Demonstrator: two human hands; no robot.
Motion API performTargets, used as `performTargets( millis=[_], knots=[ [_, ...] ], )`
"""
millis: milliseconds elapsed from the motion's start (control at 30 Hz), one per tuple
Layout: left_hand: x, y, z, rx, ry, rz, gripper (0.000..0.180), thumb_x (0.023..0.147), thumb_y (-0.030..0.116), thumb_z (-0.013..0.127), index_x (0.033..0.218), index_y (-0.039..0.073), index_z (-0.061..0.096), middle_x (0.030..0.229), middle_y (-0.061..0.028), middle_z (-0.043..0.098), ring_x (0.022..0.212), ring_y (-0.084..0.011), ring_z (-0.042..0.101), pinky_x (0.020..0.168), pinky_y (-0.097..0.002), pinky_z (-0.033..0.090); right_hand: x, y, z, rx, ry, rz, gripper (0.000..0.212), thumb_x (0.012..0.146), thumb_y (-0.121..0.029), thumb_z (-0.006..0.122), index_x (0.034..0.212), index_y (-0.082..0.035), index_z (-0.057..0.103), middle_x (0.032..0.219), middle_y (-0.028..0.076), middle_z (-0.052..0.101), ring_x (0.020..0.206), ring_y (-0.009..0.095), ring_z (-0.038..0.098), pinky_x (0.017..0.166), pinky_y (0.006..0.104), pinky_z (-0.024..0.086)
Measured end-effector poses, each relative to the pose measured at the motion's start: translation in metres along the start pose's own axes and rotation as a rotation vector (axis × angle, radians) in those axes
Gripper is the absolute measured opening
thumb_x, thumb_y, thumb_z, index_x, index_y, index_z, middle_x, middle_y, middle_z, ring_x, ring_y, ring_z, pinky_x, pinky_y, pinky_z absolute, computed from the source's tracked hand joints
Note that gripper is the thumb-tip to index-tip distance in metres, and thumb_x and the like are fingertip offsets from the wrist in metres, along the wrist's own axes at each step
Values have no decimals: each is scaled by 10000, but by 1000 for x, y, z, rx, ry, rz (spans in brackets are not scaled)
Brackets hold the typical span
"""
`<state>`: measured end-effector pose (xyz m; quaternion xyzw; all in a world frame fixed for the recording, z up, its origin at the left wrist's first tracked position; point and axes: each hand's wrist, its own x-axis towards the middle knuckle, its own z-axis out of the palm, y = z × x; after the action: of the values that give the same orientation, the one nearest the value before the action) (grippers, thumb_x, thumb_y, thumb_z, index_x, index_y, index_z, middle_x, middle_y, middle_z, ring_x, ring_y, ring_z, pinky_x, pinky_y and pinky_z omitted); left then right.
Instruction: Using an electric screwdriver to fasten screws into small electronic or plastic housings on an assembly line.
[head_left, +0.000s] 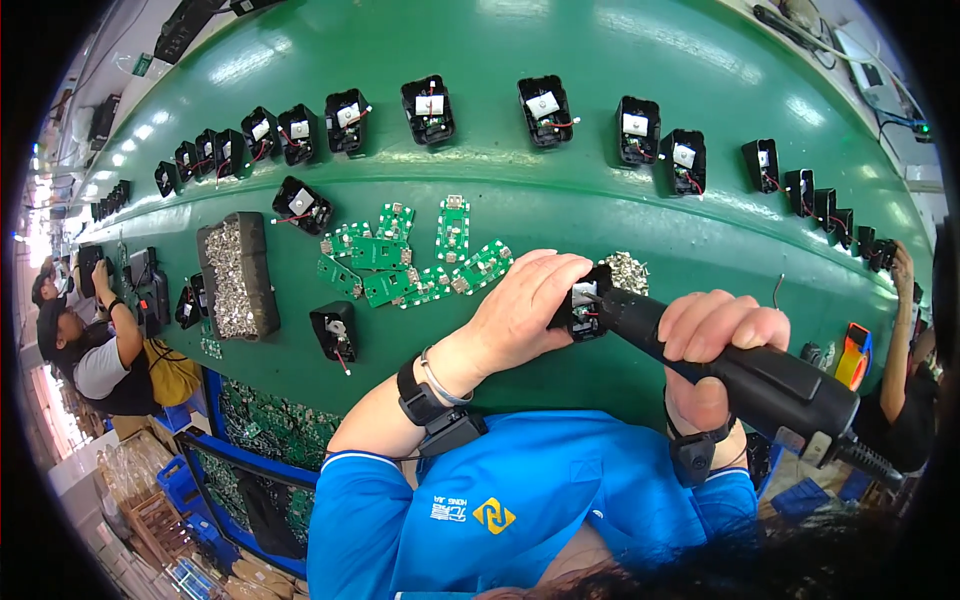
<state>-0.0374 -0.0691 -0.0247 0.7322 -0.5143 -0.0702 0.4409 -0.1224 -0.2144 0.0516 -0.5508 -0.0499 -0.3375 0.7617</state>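
Observation:
My left hand (515, 305) is closed around a small black plastic housing (585, 322) and steadies it on the green bench. A silvery part shows inside that housing. In my right hand (712, 335) is a black electric screwdriver (795, 390), slanting down to the left with its tip at the housing's opening. The contact point of the tip is too small to make out. A loose heap of small silver screws (628, 272) lies just beyond the housing. Several green circuit boards (385, 255) are spread out left of my left hand.
A dark tray (264, 262) of small metal pieces stands at left. More black housings (428, 112) with wires line the far side; one (334, 333) sits nearer. Blue-rimmed bins (255, 478) hold boards at lower left. Orange tape (853, 357) lies right. Other people work at both ends.

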Motion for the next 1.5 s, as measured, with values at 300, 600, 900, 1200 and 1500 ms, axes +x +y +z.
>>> performTargets(
  millis=[300,600,900,1200,1500],
  knots=[
    [0,1,7,20,22,-92,651,495,72,728,1063,23,415,974,-141,515,896,-314,507,776,-374,414,-1,-16,-8,72,-32,-146,469,649,-212,697,993,-101,398,654,15,458,551,149,465,491,272,392],
    [3,12,1,19,19,-165,589,564,58,710,1081,18,431,998,-126,514,906,-244,526,772,-303,431,-13,-65,-60,148,293,-340,508,646,-253,699,1014,-87,391,660,11,458,522,134,465,449,254,391],
    [98,31,24,179,146,94,517,532,120,712,999,40,505,961,-128,535,858,-285,529,737,-342,442,-29,-77,-109,53,414,-449,486,709,-250,613,1062,-43,352,702,32,429,556,123,437,509,242,383],
    [206,10,102,814,-23,189,488,560,241,675,955,24,489,896,-95,507,907,-235,479,876,-387,310,-37,-90,-131,53,461,-480,412,708,-206,555,1033,-29,373,700,21,398,586,114,411,531,237,337],
    [179,35,56,584,-127,166,395,639,170,631,994,67,494,939,-86,508,930,-253,445,841,-404,311,-34,-87,-138,63,495,-404,404,697,-204,552,1020,-34,378,715,19,399,593,115,402,542,239,327]
  ],
)
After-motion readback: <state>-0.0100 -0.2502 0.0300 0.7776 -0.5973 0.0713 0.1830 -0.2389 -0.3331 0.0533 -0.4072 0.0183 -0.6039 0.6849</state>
